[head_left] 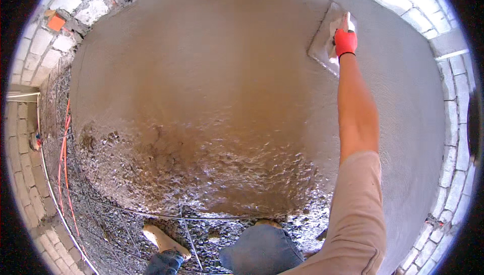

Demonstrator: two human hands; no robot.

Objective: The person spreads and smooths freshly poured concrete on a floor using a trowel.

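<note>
My right hand (346, 41), in a red glove, grips the handle of a flat rectangular metal float (320, 50) at the upper right. The float lies on wet grey concrete (227, 48), which is smooth at the back and rough and shiny toward me. My right arm reaches up to it from the lower right. My left hand is out of view. My left boot (159, 237) and bent knee (259, 250) show at the bottom.
Block walls (448, 133) surround the concrete. Along the left and bottom lie gravel (116, 229) with thin bars, orange hoses (64, 159) and a white pipe (48, 174). A small orange piece (56, 22) sits at the upper-left wall.
</note>
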